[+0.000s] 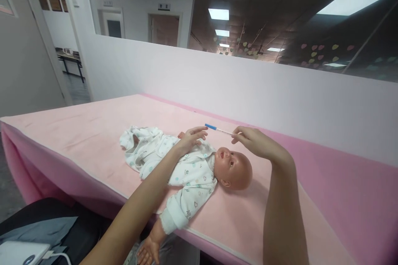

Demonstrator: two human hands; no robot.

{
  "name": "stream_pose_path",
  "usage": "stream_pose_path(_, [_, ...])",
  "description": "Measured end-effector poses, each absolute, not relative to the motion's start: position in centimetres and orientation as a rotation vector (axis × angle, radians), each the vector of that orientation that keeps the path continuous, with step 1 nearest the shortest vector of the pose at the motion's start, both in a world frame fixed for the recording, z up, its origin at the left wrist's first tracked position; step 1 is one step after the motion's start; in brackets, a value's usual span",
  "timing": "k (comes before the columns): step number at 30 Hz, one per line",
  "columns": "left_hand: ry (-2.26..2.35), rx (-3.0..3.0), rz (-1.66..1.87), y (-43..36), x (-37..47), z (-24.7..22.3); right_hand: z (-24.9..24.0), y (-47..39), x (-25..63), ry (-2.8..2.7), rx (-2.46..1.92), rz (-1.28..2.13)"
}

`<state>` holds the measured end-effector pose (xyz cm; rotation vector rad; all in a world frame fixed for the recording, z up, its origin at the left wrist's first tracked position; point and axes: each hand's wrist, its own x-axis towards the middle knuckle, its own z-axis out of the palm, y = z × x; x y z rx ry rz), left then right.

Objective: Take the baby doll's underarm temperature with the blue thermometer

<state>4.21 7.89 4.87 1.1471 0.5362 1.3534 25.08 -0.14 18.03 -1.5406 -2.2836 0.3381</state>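
Note:
A baby doll [186, 169] in a white printed outfit lies on its back, its bald head [238, 170] to the right and one arm hanging over the near edge. My right hand [247, 137] pinches the pale end of a thin thermometer-like stick [224, 131] above the doll's head and shoulder. The stick's thicker blue end [210, 126] points left, close to the fingertips of my left hand. My left hand [192, 137] is over the doll's chest with its fingers apart, holding nothing; whether it touches the outfit I cannot tell.
Pink padded cloth covers the table [77, 132]. Behind it stands a white low wall [248, 91] with a window above. At lower left, a white device [23, 252] with a cable rests on dark and grey cloth. A door [27, 49] is at far left.

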Motion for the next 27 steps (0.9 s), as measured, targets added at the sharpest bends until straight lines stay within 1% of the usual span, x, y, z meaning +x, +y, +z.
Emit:
stream_pose_path(4, [0.476,0.879,1.521,8.4,3.5,5.0,17.2,0.5,23.6,-2.331,-1.531,0.468])
stream_pose_path(8, [0.45,0.839,1.512,8.4,3.3,5.0,16.7,0.8,23.0,-2.321,-1.551,0.587])
stream_pose_path(14, [0.325,0.749,1.492,8.1,3.2,5.1,16.6,0.8,22.8,-2.29,-1.547,0.671])
stream_pose_path(27, [0.362,0.846,1.477,8.1,3.1,5.4,16.8,0.6,22.7,-2.308,-1.565,0.361])
